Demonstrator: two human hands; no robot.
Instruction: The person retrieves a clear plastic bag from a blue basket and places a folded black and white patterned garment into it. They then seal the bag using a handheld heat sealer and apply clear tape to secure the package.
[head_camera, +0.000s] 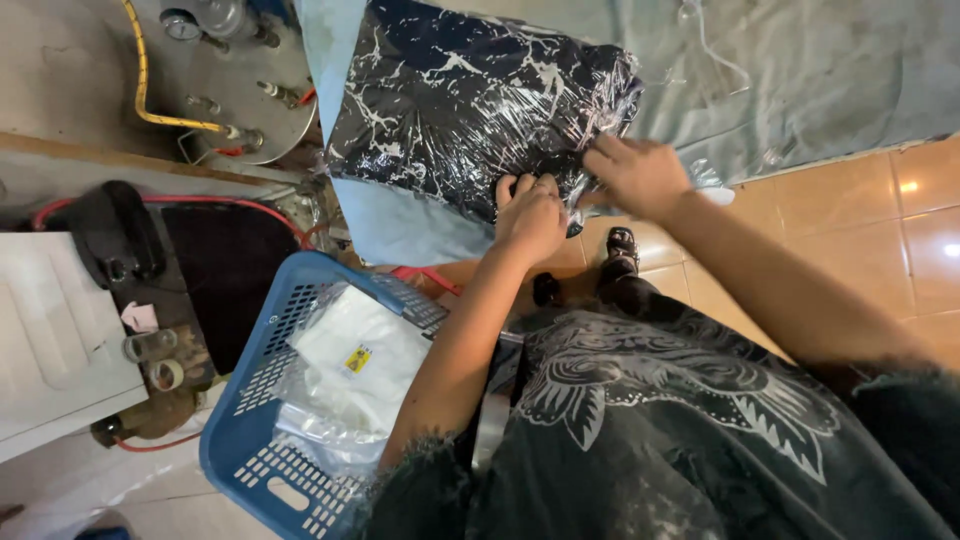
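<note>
A folded dark garment with white marbled streaks, wrapped in a clear plastic bag (470, 100), lies on a pale blue cloth-covered table (800, 70). My left hand (530, 215) grips the bag's near edge with curled fingers. My right hand (635, 175) pinches the plastic at the same edge, just to the right. Both hands touch the bag's open end.
A blue plastic basket (250, 430) with white bagged items stands at my lower left. A dark iron (115, 235), tape roll (165, 375) and small jar sit on a side stand. A metal boiler tank (230, 80) with hoses is behind. Orange tiled floor (900, 230) lies right.
</note>
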